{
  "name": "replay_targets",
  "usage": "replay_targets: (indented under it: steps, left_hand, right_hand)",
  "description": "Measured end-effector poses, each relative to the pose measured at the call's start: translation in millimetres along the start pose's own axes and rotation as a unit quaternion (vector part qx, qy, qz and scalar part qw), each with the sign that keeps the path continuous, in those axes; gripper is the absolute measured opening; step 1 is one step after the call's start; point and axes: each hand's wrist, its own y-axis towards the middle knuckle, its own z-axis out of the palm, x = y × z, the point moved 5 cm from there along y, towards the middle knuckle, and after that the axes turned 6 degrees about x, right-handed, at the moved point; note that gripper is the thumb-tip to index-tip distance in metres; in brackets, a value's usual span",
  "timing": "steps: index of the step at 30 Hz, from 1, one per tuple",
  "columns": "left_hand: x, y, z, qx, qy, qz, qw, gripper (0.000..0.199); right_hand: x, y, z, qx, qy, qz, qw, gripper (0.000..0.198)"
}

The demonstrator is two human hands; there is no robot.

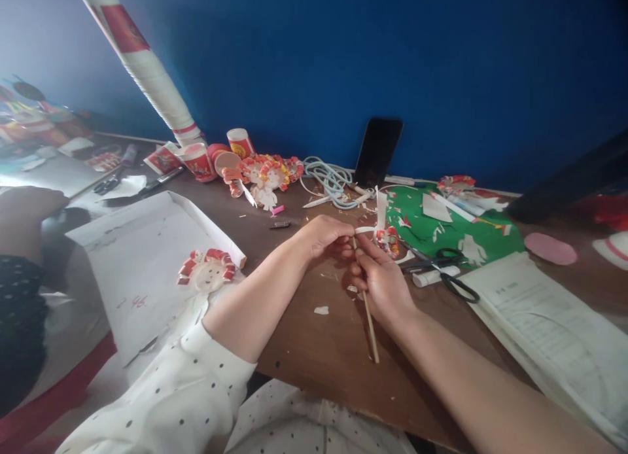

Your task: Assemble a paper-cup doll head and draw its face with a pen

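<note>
Over the brown table my left hand (pixel 328 237) is closed in a pinch at the upper end of a thin wooden stick (pixel 371 333). A narrow white paper strip (pixel 364 229) runs rightward from these fingertips to a red and white paper cutout (pixel 387 241). My right hand (pixel 385 280) is closed around the stick just below, its fingertips close to those of the left. The stick's lower end slants down toward the table's front edge. My fingers partly hide where strip and stick meet.
Scissors (pixel 461 287) and a green sheet (pixel 417 215) with scraps lie at right, near a paper stack (pixel 554 330). A phone (pixel 379 152) leans on the blue wall. Paper cups (pixel 196 161) stand at back left. A curly-haired paper face (pixel 209 274) lies on a white box lid (pixel 161 228). Another person's arm (pixel 29 218) is far left.
</note>
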Motion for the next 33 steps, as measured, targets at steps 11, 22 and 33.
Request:
replay_targets:
  steps: [11,22,33]
  left_hand:
    - [-2,-3,-3,0.055,-0.068,-0.048,0.995,0.009]
    - [7,2,-5,0.006,-0.061,-0.035,0.998,0.010]
    - [11,4,-1,0.037,-0.042,-0.032,0.998,0.015]
  right_hand:
    - [0,1,-5,-0.004,0.033,0.020,0.999,0.050]
    - [5,1,-4,-0.018,0.037,0.024,0.999,0.050]
    - [5,1,-5,-0.007,-0.023,-0.003,1.000,0.058]
